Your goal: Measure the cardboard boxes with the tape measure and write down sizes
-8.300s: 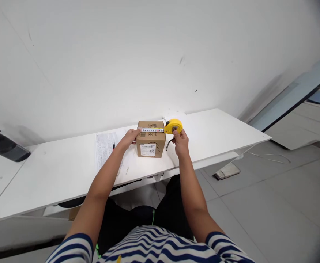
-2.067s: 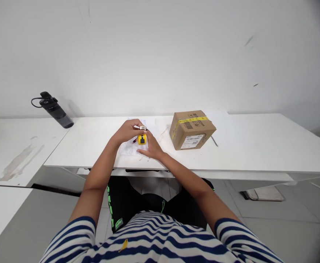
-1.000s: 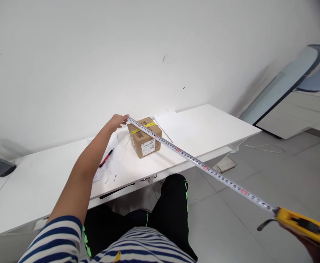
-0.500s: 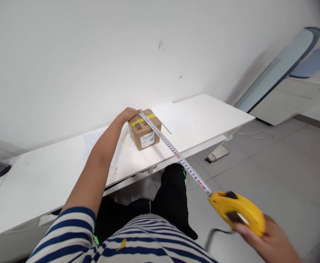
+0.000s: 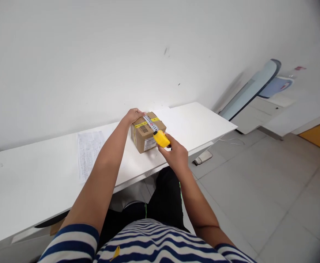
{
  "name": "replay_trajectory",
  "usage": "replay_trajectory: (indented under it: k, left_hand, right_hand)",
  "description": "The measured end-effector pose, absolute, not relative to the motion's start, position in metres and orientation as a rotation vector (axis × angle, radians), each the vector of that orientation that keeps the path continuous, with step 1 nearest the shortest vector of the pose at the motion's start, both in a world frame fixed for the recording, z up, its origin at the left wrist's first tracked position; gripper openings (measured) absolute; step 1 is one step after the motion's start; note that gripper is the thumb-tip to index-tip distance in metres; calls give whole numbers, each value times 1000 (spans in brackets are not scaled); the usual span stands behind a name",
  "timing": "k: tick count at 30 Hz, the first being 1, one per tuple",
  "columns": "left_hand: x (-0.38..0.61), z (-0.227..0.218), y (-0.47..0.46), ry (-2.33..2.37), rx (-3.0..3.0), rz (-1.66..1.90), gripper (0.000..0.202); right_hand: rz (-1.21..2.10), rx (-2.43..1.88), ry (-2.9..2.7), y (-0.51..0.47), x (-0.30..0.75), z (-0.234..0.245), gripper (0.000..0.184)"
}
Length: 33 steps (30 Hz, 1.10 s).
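Note:
A small cardboard box with yellow tape stands on the white table. My left hand rests on the box's far top edge and pins the end of a measuring tape blade that lies across the lid. My right hand grips the yellow tape measure case at the box's near top edge.
A printed paper sheet lies on the table left of the box. Flat boards lean against the wall at the right, over a grey tiled floor. A white power strip lies on the floor under the table's right end.
My right hand has brought the yellow case up from low at the right to the box's near edge, and the long stretch of blade has shortened to the box's depth. My left hand stays on the box.

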<state>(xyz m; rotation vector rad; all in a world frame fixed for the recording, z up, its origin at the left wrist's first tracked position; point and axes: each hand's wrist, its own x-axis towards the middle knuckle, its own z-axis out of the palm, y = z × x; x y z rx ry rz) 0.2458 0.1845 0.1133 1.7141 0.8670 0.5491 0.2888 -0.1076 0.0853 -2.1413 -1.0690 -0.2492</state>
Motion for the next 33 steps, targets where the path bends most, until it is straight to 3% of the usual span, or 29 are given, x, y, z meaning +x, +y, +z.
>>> replay_trajectory:
  k: [3, 7, 22, 28, 33]
  left_hand:
    - [245, 110, 186, 865, 1713, 541, 43]
    - [244, 109, 185, 857, 1730, 527, 44]
    - [244, 104, 188, 849, 1685, 555, 41]
    - [242, 107, 178, 822, 1780, 833, 30]
    - [221, 138, 135, 714, 1547, 1258, 27]
  right_hand:
    - [-63, -2255, -955, -89, 286, 101, 47]
    - [63, -2312, -891, -84, 287, 116, 50]
    - [111, -2289, -880, -84, 288, 117, 47]
    - [146, -2206, -846, -88, 290, 108, 47]
    - [252, -1648, -840, -87, 315, 85, 60]
